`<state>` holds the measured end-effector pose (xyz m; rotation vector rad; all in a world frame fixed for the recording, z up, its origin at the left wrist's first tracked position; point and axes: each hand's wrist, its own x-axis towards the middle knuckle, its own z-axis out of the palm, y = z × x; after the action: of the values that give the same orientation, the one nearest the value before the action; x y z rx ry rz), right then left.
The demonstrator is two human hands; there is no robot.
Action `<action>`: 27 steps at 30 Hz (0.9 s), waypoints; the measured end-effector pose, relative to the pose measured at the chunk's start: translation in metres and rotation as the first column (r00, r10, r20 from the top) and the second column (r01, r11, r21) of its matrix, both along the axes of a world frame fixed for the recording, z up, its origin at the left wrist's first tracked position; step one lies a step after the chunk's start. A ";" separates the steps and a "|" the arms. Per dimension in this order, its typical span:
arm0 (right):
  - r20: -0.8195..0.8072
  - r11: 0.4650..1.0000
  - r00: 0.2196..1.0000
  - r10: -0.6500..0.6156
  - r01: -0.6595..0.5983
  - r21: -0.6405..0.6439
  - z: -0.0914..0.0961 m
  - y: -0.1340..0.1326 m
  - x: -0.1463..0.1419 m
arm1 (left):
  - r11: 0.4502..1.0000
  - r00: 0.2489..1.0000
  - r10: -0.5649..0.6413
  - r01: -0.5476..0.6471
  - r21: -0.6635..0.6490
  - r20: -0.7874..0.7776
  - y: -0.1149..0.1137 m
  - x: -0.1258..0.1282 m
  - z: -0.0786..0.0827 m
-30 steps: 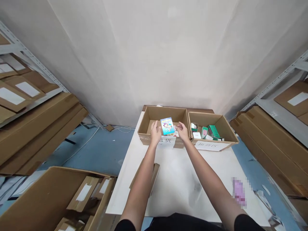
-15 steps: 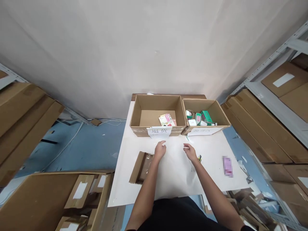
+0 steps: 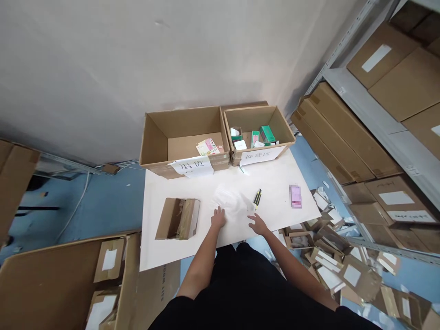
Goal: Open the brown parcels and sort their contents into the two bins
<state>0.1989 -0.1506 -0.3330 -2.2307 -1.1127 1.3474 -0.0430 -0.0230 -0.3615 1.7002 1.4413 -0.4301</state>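
A crumpled clear plastic bag (image 3: pixel 231 198) lies on the white-topped table (image 3: pixel 153 256). My left hand (image 3: pixel 218 217) is at the bag's near left edge, fingers stretched out, apparently touching it. To the right, my right hand (image 3: pixel 258 225) is open with its fingers apart, close to the table's front edge and empty. Beyond it lie yellow and black pens (image 3: pixel 257 197). An opened small carton (image 3: pixel 178 218) rests left of my left hand, its flap spread.
At the back stand two labelled cardboard boxes: a larger one (image 3: pixel 158 172) with booklet-like packs, and a smaller one (image 3: pixel 288 137) with green and white packages. A blurred pink item (image 3: pixel 295 196) lies at the right. Discarded cartons (image 3: pixel 357 275) cover the floor; a big carton (image 3: pixel 51 275) stands left.
My hands have come back from near the labelled boxes toward the table's front edge. My view has turned to the right, and the plastic bag and pens now show more plainly.
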 end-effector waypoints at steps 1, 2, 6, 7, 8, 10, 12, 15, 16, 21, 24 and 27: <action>-0.025 1.000 1.000 -0.008 0.008 -0.022 -0.006 -0.008 0.002 | 1.000 1.000 -0.001 0.001 0.003 -0.008 -0.008 -0.002 -0.002; -0.053 0.999 0.998 -0.018 0.016 -0.042 -0.013 -0.015 0.004 | 1.000 1.000 0.001 -0.001 0.007 -0.012 -0.017 -0.003 -0.004; -0.171 0.997 0.985 -0.034 0.022 -0.073 -0.035 -0.019 -0.002 | 1.000 1.000 0.009 -0.009 0.029 0.007 -0.050 -0.005 -0.005; -0.201 0.998 0.979 -0.038 0.025 -0.065 -0.038 -0.015 -0.006 | 0.999 1.000 0.008 -0.008 0.032 0.007 -0.059 -0.004 -0.003; -0.232 0.998 0.972 -0.048 0.037 -0.051 -0.040 -0.010 -0.011 | 0.999 1.000 0.007 -0.007 0.040 0.013 -0.068 -0.001 0.000; -0.299 0.997 0.951 -0.079 0.083 0.001 -0.040 0.003 -0.022 | 0.997 0.998 -0.007 0.002 0.073 0.064 -0.084 0.008 0.008; -0.373 0.989 0.924 -0.089 0.125 0.075 -0.034 0.017 -0.034 | 0.991 0.983 -0.046 0.021 0.136 0.179 -0.098 0.022 0.019; -0.401 0.970 0.914 -0.059 0.148 0.193 -0.015 0.038 -0.047 | 0.966 0.920 -0.140 0.044 0.256 0.367 -0.112 0.045 0.041; -0.380 0.962 0.924 -0.051 0.148 0.231 -0.007 0.043 -0.050 | 0.954 0.896 -0.167 0.042 0.296 0.411 -0.115 0.051 0.049; -0.283 0.914 0.958 -0.042 0.151 0.376 0.031 0.059 -0.058 | 0.900 0.803 -0.238 -0.029 0.435 0.546 -0.108 0.037 0.096; -0.225 0.884 0.961 -0.164 0.244 0.398 0.048 0.062 -0.068 | 0.834 0.789 -0.114 -0.253 0.489 0.603 -0.085 -0.021 0.125; -0.181 0.849 0.944 -0.276 0.327 0.414 0.064 0.065 -0.092 | 0.652 0.826 0.166 -0.502 0.568 0.539 -0.054 -0.107 0.144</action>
<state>0.1071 -0.0855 -0.2687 -1.8717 -0.8710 0.9635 -0.1504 -0.0767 -0.2175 1.8323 1.6170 0.7937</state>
